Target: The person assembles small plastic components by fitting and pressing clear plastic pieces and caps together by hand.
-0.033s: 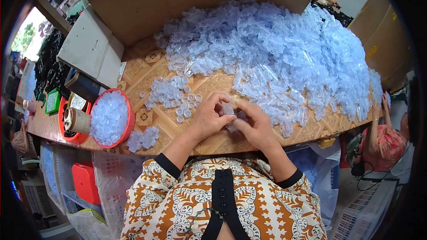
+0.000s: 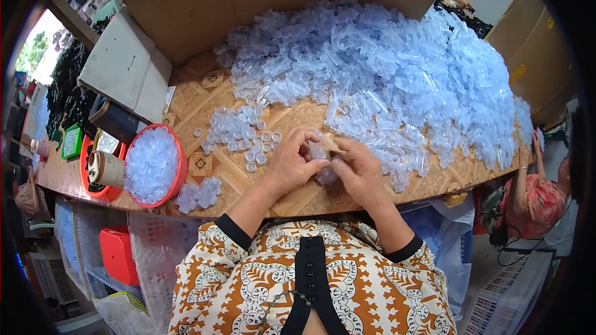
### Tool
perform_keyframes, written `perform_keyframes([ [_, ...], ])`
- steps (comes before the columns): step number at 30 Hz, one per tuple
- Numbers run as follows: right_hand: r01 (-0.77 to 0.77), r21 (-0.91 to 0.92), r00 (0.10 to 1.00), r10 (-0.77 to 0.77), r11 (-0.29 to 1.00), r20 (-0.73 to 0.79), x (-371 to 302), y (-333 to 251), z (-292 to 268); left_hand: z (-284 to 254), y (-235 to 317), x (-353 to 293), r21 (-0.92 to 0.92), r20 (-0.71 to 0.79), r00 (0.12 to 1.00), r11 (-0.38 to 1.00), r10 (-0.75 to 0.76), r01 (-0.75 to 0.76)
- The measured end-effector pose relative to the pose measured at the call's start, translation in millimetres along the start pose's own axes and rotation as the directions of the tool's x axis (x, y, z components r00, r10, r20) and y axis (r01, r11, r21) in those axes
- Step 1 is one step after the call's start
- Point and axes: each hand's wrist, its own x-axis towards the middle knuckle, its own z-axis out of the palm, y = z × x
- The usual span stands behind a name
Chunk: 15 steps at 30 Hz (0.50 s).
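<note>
My left hand (image 2: 297, 162) is closed, thumb and fingers pinching a small clear plastic piece (image 2: 324, 175) above the near part of the table. Opposite it, my right hand (image 2: 359, 170) has its fingers bent and pressed together at the same piece; its fingertips partly hide what they grip. A tan cover shows on a right fingertip. Beyond both hands spreads a big heap of clear plastic pieces (image 2: 372, 56), flat and elongated. Small round translucent caps (image 2: 239, 129) lie scattered to the left of my left hand. Nearer the edge is a little cluster of clear pieces (image 2: 198, 195).
A red bowl (image 2: 182, 167) full of translucent caps stands at the left, beside a brown roll-like container (image 2: 107, 169) and a green box (image 2: 72, 141). Cardboard (image 2: 267, 0) walls the back. A white box (image 2: 127, 65) leans far left. Other people work at the right edge and far right.
The fingers of my right hand have shifted slightly and closed in around the clear piece. My left hand stays nearly in place.
</note>
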Motion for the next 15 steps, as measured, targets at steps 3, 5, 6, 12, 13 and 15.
perform_keyframes([
  [3,0.238,-0.345,0.952,-0.289,0.908,-0.103,29,-7,-4,-3,-1,2,-0.017,-0.003,1.0,0.999,-0.027,0.027],
  [5,0.253,-0.37,0.95,-0.302,0.894,-0.08,49,-9,-4,-2,-2,3,-0.005,-0.011,1.0,1.0,-0.007,0.007],
  [6,0.29,-0.5,0.93,-0.363,0.816,-0.052,58,-8,-3,-1,-2,3,0.013,-0.014,1.0,1.0,0.013,-0.013],
  [12,0.228,-0.686,0.959,-0.28,0.691,0.038,94,-1,5,-3,4,3,-0.007,-0.026,1.0,1.0,-0.01,0.01],
  [13,0.205,-0.688,0.972,-0.229,0.696,0.059,95,-5,5,-4,4,3,-0.009,-0.034,0.999,1.0,-0.014,0.014],
  [15,0.186,-0.691,0.98,-0.18,0.698,0.081,97,-7,5,-5,5,3,-0.004,-0.043,0.999,1.0,-0.005,0.005],
])
